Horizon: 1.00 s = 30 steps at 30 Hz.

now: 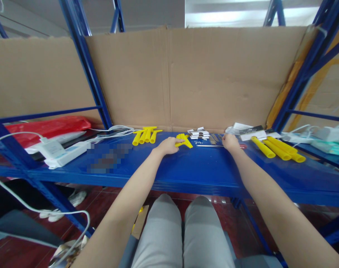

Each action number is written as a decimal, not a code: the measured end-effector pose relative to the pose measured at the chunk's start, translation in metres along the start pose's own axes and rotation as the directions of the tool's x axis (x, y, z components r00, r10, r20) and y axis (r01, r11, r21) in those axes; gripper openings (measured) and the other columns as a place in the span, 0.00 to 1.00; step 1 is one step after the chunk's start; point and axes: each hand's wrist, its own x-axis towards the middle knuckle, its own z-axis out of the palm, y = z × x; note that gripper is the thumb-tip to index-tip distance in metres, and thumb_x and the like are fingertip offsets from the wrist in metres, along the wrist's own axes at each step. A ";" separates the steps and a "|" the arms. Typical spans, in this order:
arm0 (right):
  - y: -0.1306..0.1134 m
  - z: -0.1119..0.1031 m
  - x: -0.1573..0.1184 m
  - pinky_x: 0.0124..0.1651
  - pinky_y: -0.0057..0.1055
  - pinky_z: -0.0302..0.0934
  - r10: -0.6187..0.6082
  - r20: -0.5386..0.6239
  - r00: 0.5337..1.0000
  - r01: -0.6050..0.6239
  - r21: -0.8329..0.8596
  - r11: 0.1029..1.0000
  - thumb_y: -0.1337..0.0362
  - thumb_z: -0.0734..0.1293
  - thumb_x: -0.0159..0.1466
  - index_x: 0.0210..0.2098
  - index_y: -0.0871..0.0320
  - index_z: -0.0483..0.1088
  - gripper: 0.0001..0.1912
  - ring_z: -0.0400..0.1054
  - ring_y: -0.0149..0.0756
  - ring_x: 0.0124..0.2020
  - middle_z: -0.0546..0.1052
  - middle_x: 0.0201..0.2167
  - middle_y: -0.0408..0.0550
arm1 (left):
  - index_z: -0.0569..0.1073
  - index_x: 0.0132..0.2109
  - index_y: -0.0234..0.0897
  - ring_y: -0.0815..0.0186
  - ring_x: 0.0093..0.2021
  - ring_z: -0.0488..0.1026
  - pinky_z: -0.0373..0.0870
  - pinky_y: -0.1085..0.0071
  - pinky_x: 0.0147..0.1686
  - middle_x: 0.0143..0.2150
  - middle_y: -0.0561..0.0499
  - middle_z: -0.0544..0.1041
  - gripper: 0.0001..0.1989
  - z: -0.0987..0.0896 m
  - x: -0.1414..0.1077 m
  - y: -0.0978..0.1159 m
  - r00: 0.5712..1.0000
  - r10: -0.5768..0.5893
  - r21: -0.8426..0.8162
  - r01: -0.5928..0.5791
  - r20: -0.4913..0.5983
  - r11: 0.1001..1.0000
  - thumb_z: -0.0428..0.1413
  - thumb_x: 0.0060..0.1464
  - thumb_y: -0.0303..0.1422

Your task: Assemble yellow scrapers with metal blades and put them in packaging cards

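My left hand [169, 146] reaches to a small group of yellow plastic pieces [187, 142], its fingers closed on one of them. To the right, my right hand [230, 142] is closed low over the blue shelf; what its fingers hold, if anything, is hidden. Beside and partly under that hand lies a screwdriver with a thin metal shaft [209, 146] and a red handle. Small flat metal parts [214, 139] lie just left of my right fingers. Between the hands are a stack of white and dark pieces [199, 133] and tiny scattered bits [197, 142].
Yellow T-shaped handles [147, 135] stand at the back left, and yellow tubes [278, 148] lie at the right. A white power strip [70, 154] with cables sits far left. Cardboard [197, 78] walls the back; blue posts [87, 63] flank it. White packets [252, 133] lie behind my right hand.
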 end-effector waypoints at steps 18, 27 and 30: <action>-0.015 -0.018 -0.011 0.54 0.40 0.59 0.050 -0.398 0.916 0.102 0.351 0.931 0.70 0.53 0.64 0.47 0.63 0.70 0.18 0.66 0.48 0.50 0.73 0.48 0.62 | 0.71 0.61 0.44 0.59 0.60 0.70 0.63 0.67 0.60 0.59 0.52 0.73 0.31 0.001 0.000 0.000 1.000 0.005 -0.049 -0.005 0.013 0.999 0.53 0.50 0.21; -0.057 -0.022 -0.032 0.51 0.37 0.61 -0.437 -0.531 0.726 0.625 0.246 0.741 0.69 0.56 0.65 0.36 0.55 0.66 0.08 0.67 0.42 0.45 0.73 0.39 0.54 | 0.72 0.60 0.45 0.59 0.52 0.76 0.68 0.69 0.53 0.55 0.51 0.78 0.24 0.000 -0.001 0.005 0.997 0.073 -0.021 -0.072 0.033 0.997 0.55 0.56 0.32; -0.068 -0.015 -0.040 0.50 0.34 0.61 -0.611 -0.471 0.636 0.748 0.180 0.639 0.70 0.56 0.66 0.34 0.56 0.67 0.10 0.68 0.40 0.45 0.74 0.40 0.55 | 0.71 0.61 0.46 0.59 0.51 0.76 0.67 0.70 0.53 0.54 0.51 0.78 0.24 0.000 -0.001 0.006 0.995 0.086 0.012 -0.086 0.045 0.996 0.56 0.56 0.32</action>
